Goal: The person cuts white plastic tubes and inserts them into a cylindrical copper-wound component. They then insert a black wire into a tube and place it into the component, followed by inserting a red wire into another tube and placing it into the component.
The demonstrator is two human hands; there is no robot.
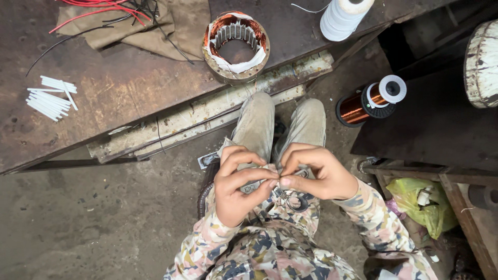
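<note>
My left hand [236, 184] and my right hand [314, 173] meet in front of my chest, fingertips pinched together on something very small; what it is cannot be made out, possibly a thin wire [276, 176]. Both hands hover above my lap and grey trousers [257, 122]. On the rusty metal bench [119, 88] ahead stands a motor stator [236, 46] with copper windings and white insulation paper, near the bench's front edge. A thin wire seems to run from it down toward my hands.
A bundle of white sleeve tubes [49, 98] lies at the bench's left. Red and black wires on a brown cloth [140, 23] sit behind. A white thread spool [343, 18] and a copper wire spool [371, 101] are to the right; a green bag [423, 205] lies low right.
</note>
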